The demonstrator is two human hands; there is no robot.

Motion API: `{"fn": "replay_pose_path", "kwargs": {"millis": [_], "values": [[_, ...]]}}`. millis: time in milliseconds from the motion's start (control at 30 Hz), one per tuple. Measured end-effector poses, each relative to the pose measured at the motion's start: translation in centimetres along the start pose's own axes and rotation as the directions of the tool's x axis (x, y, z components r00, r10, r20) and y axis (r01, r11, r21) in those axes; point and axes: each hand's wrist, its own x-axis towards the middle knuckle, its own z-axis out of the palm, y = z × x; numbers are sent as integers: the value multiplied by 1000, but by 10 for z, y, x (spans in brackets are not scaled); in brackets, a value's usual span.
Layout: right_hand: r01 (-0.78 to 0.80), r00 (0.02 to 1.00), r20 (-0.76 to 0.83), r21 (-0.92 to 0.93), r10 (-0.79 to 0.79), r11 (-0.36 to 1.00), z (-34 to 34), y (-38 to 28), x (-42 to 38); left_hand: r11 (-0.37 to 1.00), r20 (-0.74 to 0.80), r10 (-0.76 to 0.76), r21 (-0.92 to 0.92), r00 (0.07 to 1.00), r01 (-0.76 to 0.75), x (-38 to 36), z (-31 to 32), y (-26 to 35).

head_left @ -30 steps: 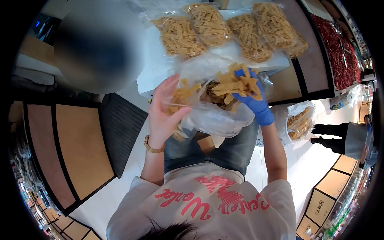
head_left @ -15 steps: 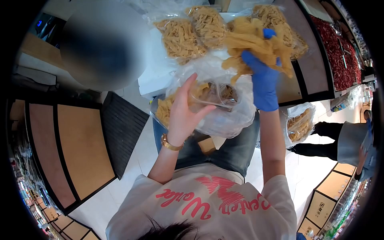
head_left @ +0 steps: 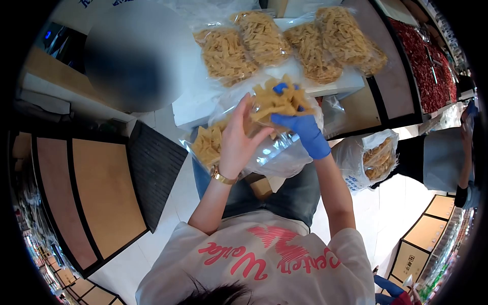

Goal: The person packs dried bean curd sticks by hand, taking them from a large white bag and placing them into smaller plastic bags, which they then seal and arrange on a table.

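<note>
Several stuffed clear bags [head_left: 226, 56] lay side by side toward the far part of the white surface [head_left: 190, 104], I'd guess so there was elbow room over the lap [head_left: 297, 189]. The strips [head_left: 274, 101] were bunched in the blue-gloved right hand [head_left: 305, 131], fingers curled round the clump, just above a milky plastic bag [head_left: 287, 165] on the lap; the glove was probably because that hand touched the stuff directly. The bare left hand [head_left: 239, 142] had thumb and fingers spread in a wide C by a part-filled clear pouch [head_left: 206, 145], and seemed to be propping its mouth rather than pinching anything, though I couldn't tell exactly how the film sat against the palm. Texture-wise, the held strips looked flat, wide and curly, matte yellow-tan, kinda stiff like dried sheets, while the stuffed bags were packed into lumpy pillow shapes under thin, shiny film. Off to the right sat a white woven-looking sack [head_left: 351, 157], mouth open, with more yellowish stuff [head_left: 378, 160] showing.
</note>
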Motion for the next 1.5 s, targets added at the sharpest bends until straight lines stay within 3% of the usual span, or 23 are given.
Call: {"fn": "replay_pose_path", "kwargs": {"millis": [67,100,133,167,200,233,267,300,400,433,467,633,733,800,833,867,933,1000,1067,1133,1200,1300,1500], "values": [[-88,995,55,-1,88,996,-12,21,-3,989,87,-100,-103,991,108,1,3,4],[21,985,170,-274,27,962,-22,45,-4,989,87,-93,-106,992,102,3,5,4],[175,959,282,-514,-27,840,-28,54,-5,991,100,-65,-106,993,75,4,8,4],[346,918,389,-682,-81,644,-35,64,-7,993,112,-35,-107,993,47,5,10,4],[351,918,388,-686,-88,637,-35,65,-9,993,112,-24,-112,993,37,5,14,-1],[141,964,266,-493,-6,859,-34,66,-11,993,123,-34,-107,992,47,4,19,-6],[-71,979,169,-225,110,972,-32,67,-15,993,136,-41,-104,990,55,4,22,-8],[-103,989,106,-40,107,994,-30,69,-20,998,170,-44,-46,984,53,6,21,-5],[-325,937,162,78,310,942,-41,75,-32,993,215,-102,-29,971,111,5,24,-3],[-231,959,193,119,206,966,-39,74,-34,991,205,-109,-49,973,121,5,27,-8],[-177,973,148,-3,176,984,-41,78,-35,989,202,-108,-77,973,126,4,30,-14],[-211,967,184,205,174,956,-45,73,-34,983,263,-50,-158,963,94,7,38,-18],[-236,959,193,145,207,961,-57,76,-35,987,239,-21,-148,971,58,11,40,-20],[-445,890,253,306,379,842,-62,88,-40,986,257,-20,-153,966,61,10,38,-21],[-328,934,238,271,267,905,-62,92,-42,988,243,-26,-142,970,63,11,37,-19],[-336,928,261,273,267,902,-63,97,-45,997,265,-25,-60,964,43,12,36,-17],[-337,938,151,618,313,710,-45,58,-45,999,265,-41,38,964,32,13,36,-15],[-329,943,140,534,302,779,-37,61,-38,988,274,101,86,956,-129,14,41,-18],[-294,946,-40,312,322,903,-26,51,-28,983,261,108,118,959,-143,12,42,-17],[-376,908,-55,332,415,865,-24,55,-24,971,269,122,167,955,-170,12,44,-14],[-264,940,-135,290,313,920,-27,68,-22,978,269,100,150,958,-144,12,44,-14],[-320,892,-188,378,411,869,-29,68,-26,983,277,87,131,957,-127,13,42,-9],[-407,810,-121,588,574,699,-35,74,-29,949,440,184,153,879,-275,32,32,-14]]}}
